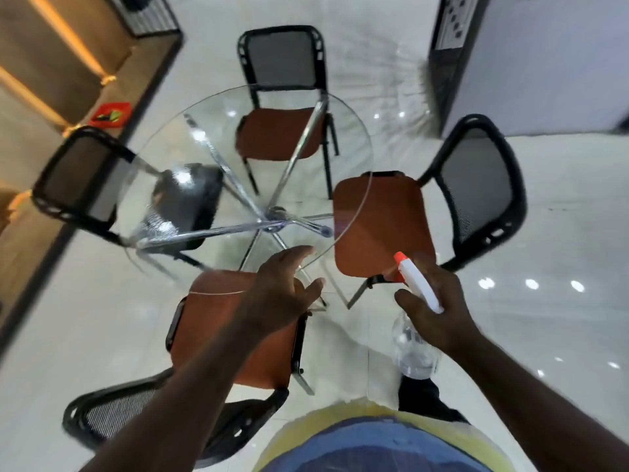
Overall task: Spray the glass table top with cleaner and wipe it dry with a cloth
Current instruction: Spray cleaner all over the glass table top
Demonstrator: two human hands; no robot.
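Nearest us, our right hand [434,313] grips the spray bottle [418,291] round its neck, orange nozzle toward the table; our left hand [282,292], fingers loose and holding nothing, hangs over the near rim of the round glass table top [369,148]; beyond stands the far chair [282,57].
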